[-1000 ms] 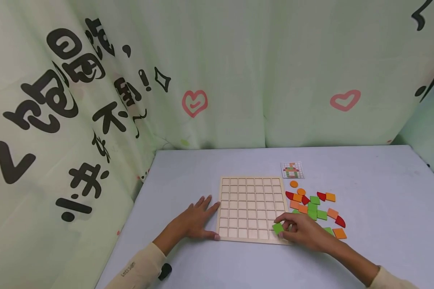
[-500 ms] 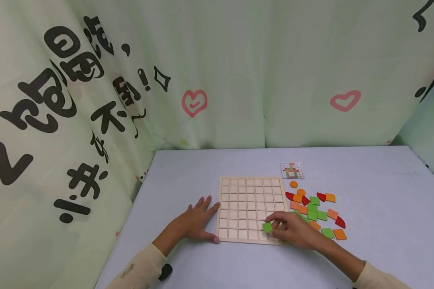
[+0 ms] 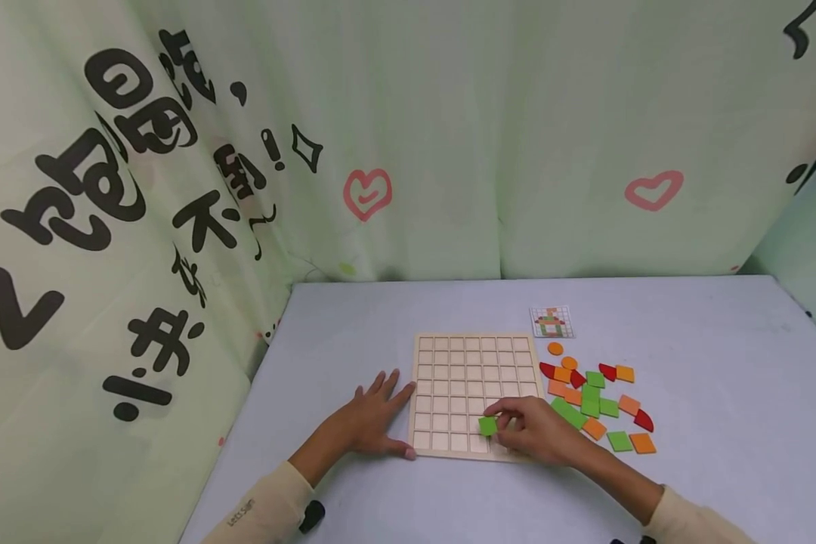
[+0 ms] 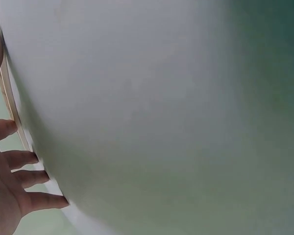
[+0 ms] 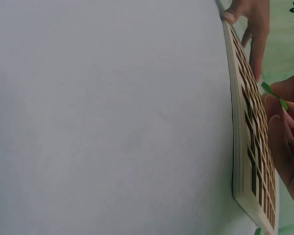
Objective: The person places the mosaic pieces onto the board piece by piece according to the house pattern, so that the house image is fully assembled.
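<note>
Tile (image 3: 487,426) (green, square) tilted over gridded board (image 3: 457,387).

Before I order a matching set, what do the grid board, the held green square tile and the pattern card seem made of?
Grid board: probably wood, pale and matt; its tan side shows lengthwise lines. Green square tile: painted wood or plastic, smooth-looking; its even colour leaves it open. Pattern card: likely paper or cardstock, flat with a printed picture; gloss unclear.

Printed curtains (image 3: 435,98) around a table (image 3: 714,363) suggest a curtained-off booth.
</note>
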The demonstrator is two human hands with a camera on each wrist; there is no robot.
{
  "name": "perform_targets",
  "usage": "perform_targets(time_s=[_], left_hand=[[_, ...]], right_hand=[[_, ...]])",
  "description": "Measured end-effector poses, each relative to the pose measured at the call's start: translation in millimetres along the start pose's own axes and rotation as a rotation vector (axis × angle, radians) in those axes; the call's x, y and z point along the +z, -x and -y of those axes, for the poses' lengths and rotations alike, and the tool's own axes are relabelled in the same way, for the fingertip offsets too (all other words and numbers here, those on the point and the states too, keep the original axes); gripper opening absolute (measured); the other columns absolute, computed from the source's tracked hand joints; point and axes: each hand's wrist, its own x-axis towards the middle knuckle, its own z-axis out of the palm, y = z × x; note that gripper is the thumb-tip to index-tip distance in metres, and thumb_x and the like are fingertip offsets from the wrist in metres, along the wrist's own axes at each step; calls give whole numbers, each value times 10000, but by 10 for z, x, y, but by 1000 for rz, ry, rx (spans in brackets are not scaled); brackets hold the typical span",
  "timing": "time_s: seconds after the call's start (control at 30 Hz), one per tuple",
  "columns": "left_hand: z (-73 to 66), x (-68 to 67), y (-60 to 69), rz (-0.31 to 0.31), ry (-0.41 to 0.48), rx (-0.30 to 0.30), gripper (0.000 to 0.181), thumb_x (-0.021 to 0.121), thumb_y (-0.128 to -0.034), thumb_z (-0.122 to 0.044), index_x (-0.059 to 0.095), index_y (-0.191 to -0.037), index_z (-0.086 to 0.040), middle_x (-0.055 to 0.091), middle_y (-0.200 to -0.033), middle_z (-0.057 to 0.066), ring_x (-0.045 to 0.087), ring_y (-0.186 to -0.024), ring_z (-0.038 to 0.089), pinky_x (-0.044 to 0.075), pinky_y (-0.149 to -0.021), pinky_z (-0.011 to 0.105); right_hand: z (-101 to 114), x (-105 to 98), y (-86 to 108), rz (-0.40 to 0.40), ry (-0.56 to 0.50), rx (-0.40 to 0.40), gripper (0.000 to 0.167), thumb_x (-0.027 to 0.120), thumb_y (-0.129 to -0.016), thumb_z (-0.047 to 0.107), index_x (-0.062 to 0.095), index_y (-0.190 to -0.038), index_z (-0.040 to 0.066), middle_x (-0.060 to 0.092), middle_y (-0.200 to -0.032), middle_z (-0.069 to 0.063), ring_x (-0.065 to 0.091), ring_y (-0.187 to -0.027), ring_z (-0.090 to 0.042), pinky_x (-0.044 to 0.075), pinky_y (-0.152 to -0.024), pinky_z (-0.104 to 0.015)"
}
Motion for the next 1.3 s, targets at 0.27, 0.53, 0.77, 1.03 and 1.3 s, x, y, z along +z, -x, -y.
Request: perform_targets(time_s=[0.27, 0.53, 0.77, 1.03, 1.3], left_hand=[[-4, 6, -8, -2, -20, -6, 1124, 648, -745, -804, 237, -1611, -218, 178, -1674, 167, 193, -1531, 414, 332, -1105, 668], [-34, -4, -9, -1, -17, -21, 1128, 653, -739, -804, 246, -1608, -210, 185, -1673, 165, 183, -1536, 408, 325, -1112, 666], [-37, 5, -4, 8, -5, -33, 1113, 671, -744, -782, 250, -1607, -219, 188, -1675, 156, 182, -1538, 402, 316, -1119, 664], [-37, -8, 3, 11, 13, -20, 1114, 678, -752, -770, 242, -1609, -208, 177, -1674, 172, 167, -1538, 414, 309, -1118, 672], [-44, -20, 0, 20, -4, -32, 1104, 676, -752, -770, 244, -1609, -223, 175, -1678, 154, 167, -1541, 403, 313, -1127, 655]], right_hand=[[39, 117, -84, -7, -9, -23, 255, 767, -852, 82, 714, -1102, 80, 657, -826, 26, 522, -573, -71, 451, -535, -199], [147, 270, -177, -9, 24, -45, 236, 740, -821, 31, 719, -1047, 94, 649, -767, 66, 520, -570, -39, 437, -538, -200], [201, 423, -240, -34, 61, -64, 229, 760, -799, 39, 736, -1023, 84, 640, -734, 99, 500, -564, -8, 409, -539, -193], [250, 567, -273, -89, 178, -94, 226, 835, -752, 81, 761, -964, 102, 591, -701, 139, 479, -622, 18, 405, -578, -189], [303, 648, -318, -125, 253, -103, 226, 833, -743, 78, 761, -956, 103, 593, -700, 137, 469, -619, 17, 399, -576, -193]])
